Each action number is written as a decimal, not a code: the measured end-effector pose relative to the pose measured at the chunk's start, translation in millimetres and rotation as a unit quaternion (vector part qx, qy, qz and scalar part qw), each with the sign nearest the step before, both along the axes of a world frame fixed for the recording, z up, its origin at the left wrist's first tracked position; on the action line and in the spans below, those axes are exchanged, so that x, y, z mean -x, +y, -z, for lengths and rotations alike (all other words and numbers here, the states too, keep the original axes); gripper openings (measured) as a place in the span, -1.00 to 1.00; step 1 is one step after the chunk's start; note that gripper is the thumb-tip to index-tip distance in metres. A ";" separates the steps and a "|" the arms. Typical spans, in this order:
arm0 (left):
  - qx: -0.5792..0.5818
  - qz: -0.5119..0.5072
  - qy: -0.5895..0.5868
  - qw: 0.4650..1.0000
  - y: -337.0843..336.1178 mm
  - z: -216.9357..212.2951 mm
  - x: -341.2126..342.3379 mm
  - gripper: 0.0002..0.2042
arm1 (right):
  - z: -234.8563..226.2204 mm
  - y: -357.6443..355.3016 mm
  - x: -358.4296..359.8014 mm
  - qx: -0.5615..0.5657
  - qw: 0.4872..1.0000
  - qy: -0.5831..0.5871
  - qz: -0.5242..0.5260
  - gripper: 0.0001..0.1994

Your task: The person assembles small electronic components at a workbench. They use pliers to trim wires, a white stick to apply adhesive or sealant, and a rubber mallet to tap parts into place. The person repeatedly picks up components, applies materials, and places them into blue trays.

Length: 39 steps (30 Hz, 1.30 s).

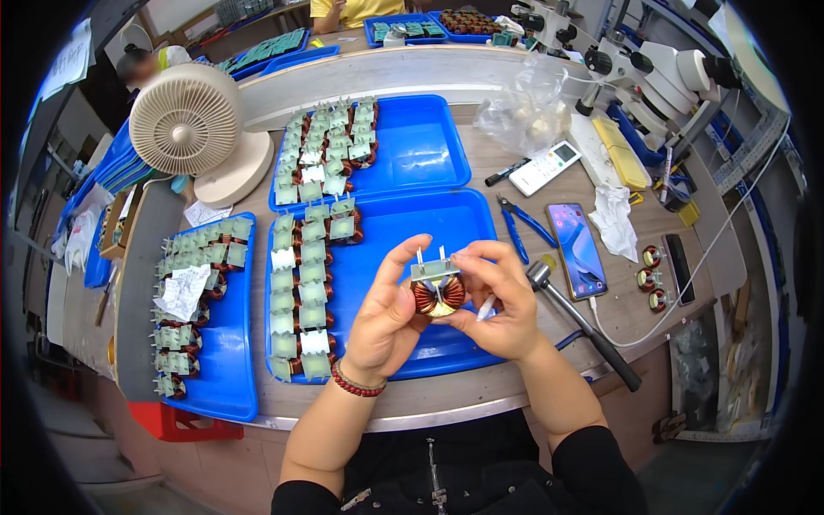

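Above the front tray, a toroidal coil (pixel 439 297) wound with copper wire is held with its pale green base plate (pixel 435 269) and metal pins upward. My left hand (pixel 383 324) grips it from the left, thumb and index finger closed about it. On the other side, my right hand (pixel 508 314) is closed at the plate and coil, fingertips near the right pin. A thin white stick-like piece (pixel 487 306) pokes out between the right fingers; its kind is unclear. Beneath both hands lies a blue tray (pixel 403 227), with rows of similar coils (pixel 313 294) along its left side.
More coils fill parts of the back tray (pixel 421 146) and left tray (pixel 230 352). A fan (pixel 183 120) stands at the left. Rightward lie a hammer (pixel 588 328), pliers (pixel 522 225), a phone (pixel 575 249), a remote control (pixel 545 167) and a microscope (pixel 661 81).
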<state>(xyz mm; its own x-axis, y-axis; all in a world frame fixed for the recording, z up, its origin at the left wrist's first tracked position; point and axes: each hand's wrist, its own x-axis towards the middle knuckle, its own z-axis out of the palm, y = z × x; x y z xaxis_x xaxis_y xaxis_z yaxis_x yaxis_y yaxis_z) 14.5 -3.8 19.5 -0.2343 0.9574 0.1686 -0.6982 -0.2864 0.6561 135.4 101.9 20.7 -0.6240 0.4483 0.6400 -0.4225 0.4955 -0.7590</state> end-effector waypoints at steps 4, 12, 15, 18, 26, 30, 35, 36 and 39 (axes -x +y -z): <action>-0.014 -0.007 0.018 1.000 0.2 1.4 -0.7 -0.35 | -5.2 1.7 -2.5 -0.025 1.000 -0.003 -0.003 -0.45; -0.002 0.015 0.019 1.000 -1.2 6.2 0.6 -0.38 | -0.3 3.5 -3.7 -0.022 0.999 -0.016 0.018 -0.45; 0.007 0.037 -0.024 0.999 -1.7 4.0 -3.4 -0.44 | 7.2 0.3 -2.1 0.090 0.995 -0.024 -0.024 -0.44; 0.025 0.040 -0.070 0.996 -1.4 1.3 -5.6 -0.48 | 6.4 -2.8 0.8 0.171 0.983 -0.041 -0.049 -0.45; 0.096 -0.142 0.209 0.963 5.5 -0.6 -7.6 -0.46 | -2.5 -5.9 3.4 -0.213 0.962 -0.055 0.160 -0.65; 0.109 -0.132 0.253 0.952 0.9 -5.9 -1.8 -0.42 | 4.9 -4.9 3.4 -0.034 0.992 -0.058 0.110 -0.67; 0.163 -0.116 0.450 0.870 -18.1 -23.6 23.3 -0.48 | 6.1 -10.2 8.9 0.112 0.988 -0.107 -0.016 -0.70; 0.203 -0.113 0.565 0.792 -19.0 -33.5 27.7 -0.56 | 9.8 -8.6 11.0 0.071 0.989 -0.127 -0.007 -0.70; 0.184 -0.169 0.755 0.607 -17.7 -29.8 43.0 -0.61 | 15.0 -6.5 15.7 -0.092 0.976 -0.170 0.099 -0.72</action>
